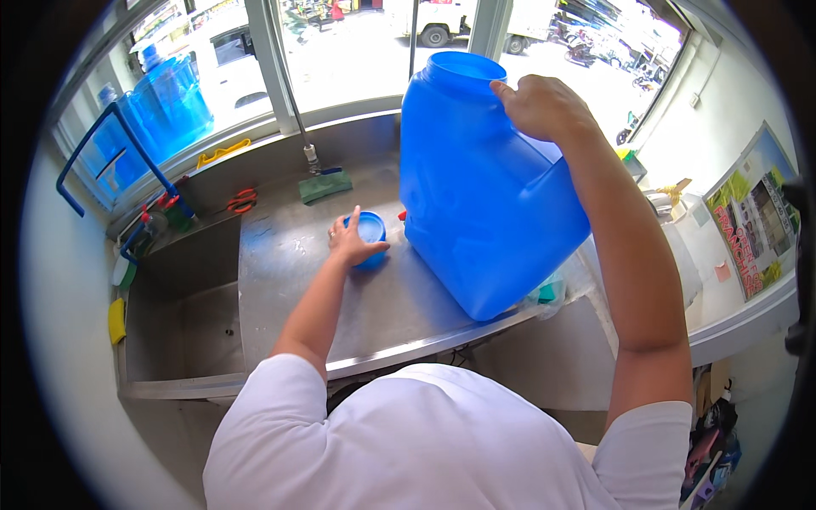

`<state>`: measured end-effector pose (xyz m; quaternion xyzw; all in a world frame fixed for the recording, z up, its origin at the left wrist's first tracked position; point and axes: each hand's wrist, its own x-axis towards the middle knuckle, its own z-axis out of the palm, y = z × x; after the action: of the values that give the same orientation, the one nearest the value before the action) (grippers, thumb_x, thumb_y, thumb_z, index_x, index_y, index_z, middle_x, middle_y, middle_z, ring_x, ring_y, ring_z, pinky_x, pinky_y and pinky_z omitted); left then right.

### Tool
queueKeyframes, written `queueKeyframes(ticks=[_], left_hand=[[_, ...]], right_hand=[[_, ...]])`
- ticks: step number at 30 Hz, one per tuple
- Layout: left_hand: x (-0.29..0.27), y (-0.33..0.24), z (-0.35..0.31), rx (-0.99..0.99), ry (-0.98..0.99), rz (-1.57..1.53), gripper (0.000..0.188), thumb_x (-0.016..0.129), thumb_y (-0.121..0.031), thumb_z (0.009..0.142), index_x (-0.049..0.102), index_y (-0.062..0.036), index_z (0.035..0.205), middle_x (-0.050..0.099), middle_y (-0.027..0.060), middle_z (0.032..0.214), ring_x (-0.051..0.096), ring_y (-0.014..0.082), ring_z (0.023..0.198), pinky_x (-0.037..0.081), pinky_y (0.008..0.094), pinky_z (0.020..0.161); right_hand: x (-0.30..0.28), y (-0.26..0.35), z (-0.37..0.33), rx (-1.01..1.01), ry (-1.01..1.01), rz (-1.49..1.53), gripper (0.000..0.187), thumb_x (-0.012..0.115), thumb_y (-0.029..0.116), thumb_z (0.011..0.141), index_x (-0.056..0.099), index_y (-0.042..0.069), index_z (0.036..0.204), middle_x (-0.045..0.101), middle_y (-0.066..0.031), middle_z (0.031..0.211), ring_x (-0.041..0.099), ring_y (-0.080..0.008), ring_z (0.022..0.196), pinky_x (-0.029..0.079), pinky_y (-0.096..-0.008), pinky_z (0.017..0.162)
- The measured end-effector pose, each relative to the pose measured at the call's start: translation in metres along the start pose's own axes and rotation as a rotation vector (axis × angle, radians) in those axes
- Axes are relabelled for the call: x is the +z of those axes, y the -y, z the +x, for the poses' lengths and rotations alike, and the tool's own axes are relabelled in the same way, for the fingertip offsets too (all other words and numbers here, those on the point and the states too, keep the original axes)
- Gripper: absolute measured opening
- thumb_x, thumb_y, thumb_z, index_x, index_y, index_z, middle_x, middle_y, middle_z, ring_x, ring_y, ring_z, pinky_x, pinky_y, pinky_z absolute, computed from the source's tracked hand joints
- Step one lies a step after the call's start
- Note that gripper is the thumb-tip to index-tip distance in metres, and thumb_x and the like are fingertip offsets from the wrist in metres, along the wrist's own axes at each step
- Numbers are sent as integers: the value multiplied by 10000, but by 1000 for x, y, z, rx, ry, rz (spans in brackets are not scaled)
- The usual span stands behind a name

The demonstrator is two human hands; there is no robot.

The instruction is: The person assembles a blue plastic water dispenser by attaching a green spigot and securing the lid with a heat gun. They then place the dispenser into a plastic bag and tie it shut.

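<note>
A large blue plastic water jug [476, 187] stands tilted on the steel counter, its wide round mouth uncapped at the top. My right hand [544, 106] is closed around the jug's handle beside the neck. To the left of the jug, my left hand [350, 242] has its fingers curved round a round blue screw cap [371, 228] at the counter surface. The jug's far right side is partly hidden by my right forearm.
The steel counter [289, 289] adjoins a sink basin [183, 331] on the left. Behind my left hand lie a green scouring pad [325, 187] and red-handled scissors [242, 201]. A yellow sponge [117, 320] hangs at the left edge. Windows run along the back.
</note>
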<state>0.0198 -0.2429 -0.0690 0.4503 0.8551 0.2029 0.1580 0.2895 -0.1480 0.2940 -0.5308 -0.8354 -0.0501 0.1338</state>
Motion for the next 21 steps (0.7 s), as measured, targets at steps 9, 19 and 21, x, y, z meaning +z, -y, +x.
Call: queueKeyframes(ticks=[9,19,21], left_hand=[[-45,51,-105,-286,-97,-1372,952,713,-668,759,345,-169,1481,476,92,1325,466,291,1238,457,493,907],[-153,11,-175,-94,-259,-1691,974,595,-844,723,438,-127,1364,539,132,1264,574,348,1120,534,566,864],[-179,-5,-182,-49,-409,-1784,968,573,-847,736,438,-127,1367,547,156,1276,581,381,1133,530,570,893]], right_hand=[[-4,-5,-7,-371,18,74,651,443,605,973,732,22,963,724,-187,962,702,-318,940,530,-464,869],[-3,10,-38,-704,11,181,743,438,709,921,717,63,1160,743,-153,968,717,-318,948,560,-468,855],[-4,11,-41,-730,24,205,752,434,725,913,721,73,1156,745,-151,950,720,-319,933,562,-471,851]])
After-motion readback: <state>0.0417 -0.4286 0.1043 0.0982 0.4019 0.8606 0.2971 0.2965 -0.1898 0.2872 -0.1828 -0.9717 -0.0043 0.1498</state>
